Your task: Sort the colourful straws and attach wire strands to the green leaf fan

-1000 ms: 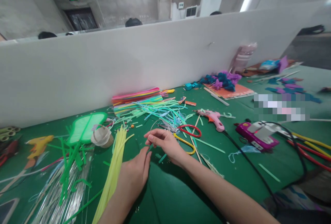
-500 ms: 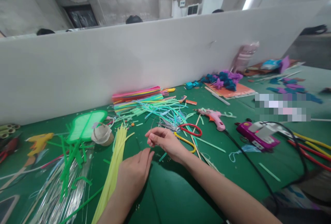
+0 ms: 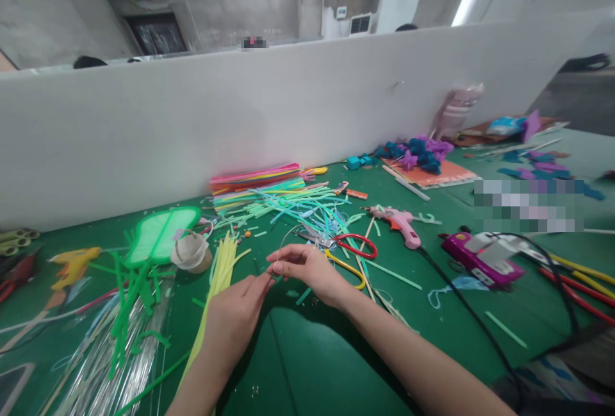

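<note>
My left hand (image 3: 237, 313) and my right hand (image 3: 307, 268) meet fingertip to fingertip above the green table. A thin wire (image 3: 284, 237) curves up from between their pinched fingers; its lower end is hidden by them. Just beyond my right hand lie scissors with red handles (image 3: 358, 245) and a pair with yellow handles (image 3: 350, 268). Under and beside my left forearm runs a bundle of yellow pipe cleaners (image 3: 221, 266). Small beads (image 3: 247, 234) lie beyond the fingers.
Coloured pipe cleaners (image 3: 259, 177) lie against the white partition (image 3: 240, 108). A pink glue gun (image 3: 398, 222) and a purple power strip (image 3: 483, 261) with a black cable are to the right. On the left are a green mesh shape (image 3: 161, 233), a small pot (image 3: 193, 252) and a yellow glue gun (image 3: 74, 265).
Both hands have shifted slightly left, and their fingertips have come together. More of the curved wire shows above them. The view has tilted a little.
</note>
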Demonstrator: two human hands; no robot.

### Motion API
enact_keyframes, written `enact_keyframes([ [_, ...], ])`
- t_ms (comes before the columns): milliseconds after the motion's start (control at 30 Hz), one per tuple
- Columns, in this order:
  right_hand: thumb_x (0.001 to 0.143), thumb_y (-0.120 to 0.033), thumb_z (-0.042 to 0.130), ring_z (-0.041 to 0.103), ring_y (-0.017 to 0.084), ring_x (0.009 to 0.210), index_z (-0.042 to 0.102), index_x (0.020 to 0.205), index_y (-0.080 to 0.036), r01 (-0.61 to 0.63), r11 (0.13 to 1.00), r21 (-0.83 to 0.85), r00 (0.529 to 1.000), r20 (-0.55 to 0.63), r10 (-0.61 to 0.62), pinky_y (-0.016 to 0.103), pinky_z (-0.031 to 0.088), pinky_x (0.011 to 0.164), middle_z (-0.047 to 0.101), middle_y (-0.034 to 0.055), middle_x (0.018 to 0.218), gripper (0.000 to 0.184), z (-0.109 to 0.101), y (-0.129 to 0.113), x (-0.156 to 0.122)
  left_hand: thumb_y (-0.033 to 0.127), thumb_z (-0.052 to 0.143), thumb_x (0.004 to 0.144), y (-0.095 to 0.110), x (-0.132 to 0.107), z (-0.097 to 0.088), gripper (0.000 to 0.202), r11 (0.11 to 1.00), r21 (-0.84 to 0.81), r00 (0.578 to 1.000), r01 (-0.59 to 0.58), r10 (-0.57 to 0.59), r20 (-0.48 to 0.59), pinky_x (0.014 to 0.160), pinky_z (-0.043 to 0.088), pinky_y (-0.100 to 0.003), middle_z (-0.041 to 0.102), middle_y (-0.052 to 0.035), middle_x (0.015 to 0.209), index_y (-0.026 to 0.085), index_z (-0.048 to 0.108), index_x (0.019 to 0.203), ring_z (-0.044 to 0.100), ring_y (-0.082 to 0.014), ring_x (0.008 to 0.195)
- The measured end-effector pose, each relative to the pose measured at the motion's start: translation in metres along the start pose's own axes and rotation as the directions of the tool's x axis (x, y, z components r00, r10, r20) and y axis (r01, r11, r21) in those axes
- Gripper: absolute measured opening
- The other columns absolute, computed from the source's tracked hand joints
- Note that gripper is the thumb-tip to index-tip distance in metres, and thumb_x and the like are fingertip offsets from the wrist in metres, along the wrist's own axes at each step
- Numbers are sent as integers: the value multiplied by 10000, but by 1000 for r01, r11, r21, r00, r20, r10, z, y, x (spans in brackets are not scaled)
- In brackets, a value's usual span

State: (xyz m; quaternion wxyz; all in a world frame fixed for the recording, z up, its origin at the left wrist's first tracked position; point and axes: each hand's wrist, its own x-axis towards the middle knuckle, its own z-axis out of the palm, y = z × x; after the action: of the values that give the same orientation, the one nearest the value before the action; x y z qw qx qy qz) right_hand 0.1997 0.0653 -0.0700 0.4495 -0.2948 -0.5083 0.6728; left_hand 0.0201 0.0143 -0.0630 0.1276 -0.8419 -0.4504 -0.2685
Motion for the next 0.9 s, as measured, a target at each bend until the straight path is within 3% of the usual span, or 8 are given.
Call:
enact_keyframes([
  [200, 742, -319, 759, 691, 141, 756, 716, 834, -187, 86, 995, 55, 996, -30, -85, 234, 504, 664, 735, 12, 763, 166, -2, -5, -1, 223, 577, 899, -5, 0, -3, 183, 984, -175, 998, 34, -43, -49, 752, 490, -258, 725, -28, 941, 211, 626, 1075, 668, -153, 810],
  [467, 741, -295, 764, 686, 123, 660, 704, 824, -184, 85, 983, 162, 995, 37, -93, 229, 522, 618, 725, 2, 695, 151, -3, -9, -3, 71, 506, 897, -5, 1, -10, 278, 943, -302, 989, -139, 119, -83, 788, 511, -215, 724, -46, 975, 192, 603, 1127, 672, -129, 880],
  [633, 742, -311, 762, 689, 130, 662, 702, 832, -176, 104, 986, 132, 994, 22, -108, 235, 525, 628, 728, 14, 695, 173, -7, -10, -1, 203, 579, 893, -4, 1, -7, 208, 968, -232, 995, -96, 90, -37, 756, 517, -249, 738, -36, 952, 201, 619, 1097, 687, -152, 817],
  [767, 732, -323, 767, 691, 134, 668, 699, 829, -183, 155, 980, 122, 986, -74, -147, 234, 526, 617, 727, 9, 702, 183, -11, -14, 1, 258, 526, 927, -7, 1, -5, 167, 994, -103, 998, -37, 33, -44, 707, 512, -260, 747, -28, 894, 194, 649, 1020, 694, -161, 754],
  [900, 723, -340, 767, 688, 141, 670, 711, 826, -186, 171, 984, 40, 978, -124, -165, 254, 538, 634, 730, 15, 711, 194, -11, -20, 0, 295, 543, 921, -5, 2, -8, 260, 998, 43, 998, -41, 43, -52, 670, 491, -249, 742, -30, 840, 186, 631, 1140, 686, -156, 713],
])
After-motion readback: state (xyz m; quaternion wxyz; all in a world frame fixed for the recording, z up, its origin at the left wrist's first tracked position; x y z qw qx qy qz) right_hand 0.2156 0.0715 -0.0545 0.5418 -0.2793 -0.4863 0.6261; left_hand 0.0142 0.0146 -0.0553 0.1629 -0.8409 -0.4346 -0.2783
